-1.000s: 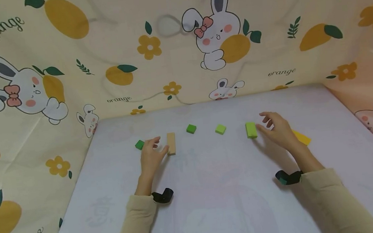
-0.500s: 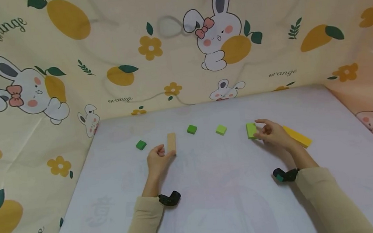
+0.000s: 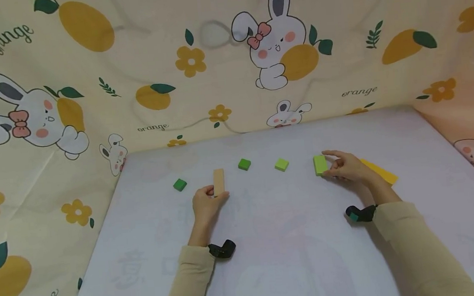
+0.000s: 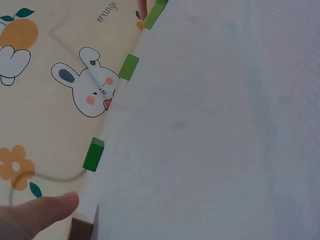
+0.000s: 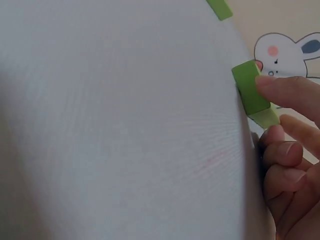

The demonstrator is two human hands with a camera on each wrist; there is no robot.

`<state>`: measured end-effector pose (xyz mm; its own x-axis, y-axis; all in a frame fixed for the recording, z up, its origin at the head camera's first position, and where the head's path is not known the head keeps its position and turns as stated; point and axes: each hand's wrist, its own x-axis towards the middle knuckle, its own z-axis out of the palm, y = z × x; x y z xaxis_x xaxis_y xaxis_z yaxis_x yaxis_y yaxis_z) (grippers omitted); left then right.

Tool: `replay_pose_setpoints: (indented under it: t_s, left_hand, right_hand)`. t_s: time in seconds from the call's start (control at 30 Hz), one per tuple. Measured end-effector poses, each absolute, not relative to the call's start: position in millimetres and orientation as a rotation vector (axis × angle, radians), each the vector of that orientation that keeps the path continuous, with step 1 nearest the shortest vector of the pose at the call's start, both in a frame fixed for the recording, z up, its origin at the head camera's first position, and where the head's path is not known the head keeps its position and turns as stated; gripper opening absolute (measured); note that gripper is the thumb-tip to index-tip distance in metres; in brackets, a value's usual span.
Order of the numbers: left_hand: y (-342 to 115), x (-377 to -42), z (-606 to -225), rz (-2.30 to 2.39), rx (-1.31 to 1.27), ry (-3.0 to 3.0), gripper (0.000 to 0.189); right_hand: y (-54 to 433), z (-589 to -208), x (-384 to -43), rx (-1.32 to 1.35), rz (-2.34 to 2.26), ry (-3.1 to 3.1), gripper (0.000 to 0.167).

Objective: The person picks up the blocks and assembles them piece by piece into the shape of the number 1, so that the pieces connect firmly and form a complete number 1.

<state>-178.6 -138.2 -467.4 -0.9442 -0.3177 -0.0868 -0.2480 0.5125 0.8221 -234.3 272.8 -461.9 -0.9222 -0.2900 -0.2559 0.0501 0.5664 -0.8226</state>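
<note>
In the head view my left hand (image 3: 206, 207) straddles the near end of a plain wooden block (image 3: 219, 181), fingers at its left side and thumb past its right side. The left wrist view has a narrow gap between the thumb (image 4: 47, 212) and the end of that block (image 4: 80, 229). My right hand (image 3: 346, 166) pinches a light green rectangular block (image 3: 320, 165), its thumb at the near end and index finger at the far end. In the right wrist view the thumb presses the green face of this block (image 5: 250, 89), while the other fingers curl below.
Between the hands lie a green block (image 3: 244, 164) and a lime block (image 3: 281, 165). A dark green block (image 3: 179, 184) is left of the wooden one. Partly behind the right wrist lies a yellow block (image 3: 380, 171). Rabbit-print cloth (image 3: 215, 89) rises behind the white table (image 3: 270, 239).
My left hand has moved right, from between the dark green and wooden blocks to around the wooden block's near end. The right hand has moved left onto the light green block, uncovering more of the yellow one.
</note>
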Motion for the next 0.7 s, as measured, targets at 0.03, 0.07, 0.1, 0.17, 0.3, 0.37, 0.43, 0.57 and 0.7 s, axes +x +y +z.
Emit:
replay_pose_setpoints:
  t_s: [0.03, 0.07, 0.1, 0.17, 0.3, 0.37, 0.43, 0.57, 0.7]
  left_hand:
    - [-137.9, -178.9, -467.7, -1.419, 0.502, -2.665, 0.051]
    - [-137.6, -179.3, -468.1, -1.409, 0.504, -2.662, 0.050]
    - [-137.3, -179.7, -468.5, -1.401, 0.504, -2.657, 0.049]
    - [-136.5, -180.1, -469.3, -1.387, 0.501, -2.645, 0.046]
    - [-134.2, -179.7, -471.4, -1.349, 0.478, -2.627, 0.043]
    - [-133.4, -179.4, -472.3, -1.336, 0.480, -2.619, 0.041]
    - [-133.2, -179.1, -473.0, -1.326, 0.488, -2.611, 0.040]
    - [-134.3, -179.3, -475.3, -1.292, 0.494, -2.615, 0.040]
    - [-136.8, -179.5, -475.6, -1.256, 0.473, -2.609, 0.039]
  right_hand:
    - [272.9, -462.5, -234.8, -0.190, -1.295, 2.440, 0.075]
    - [272.7, -462.8, -235.1, -0.184, -1.295, 2.440, 0.073]
    - [272.6, -463.0, -235.3, -0.190, -1.294, 2.440, 0.072]
    - [272.6, -463.4, -235.2, -0.190, -1.306, 2.432, 0.072]
    - [273.6, -463.8, -233.0, -0.204, -1.324, 2.424, 0.072]
    - [274.1, -464.1, -232.2, -0.204, -1.320, 2.429, 0.072]
    - [274.1, -464.4, -232.1, -0.199, -1.303, 2.440, 0.072]
    - [273.8, -465.0, -233.7, -0.189, -1.264, 2.457, 0.072]
    - [273.3, -464.5, -236.9, -0.191, -1.246, 2.459, 0.072]
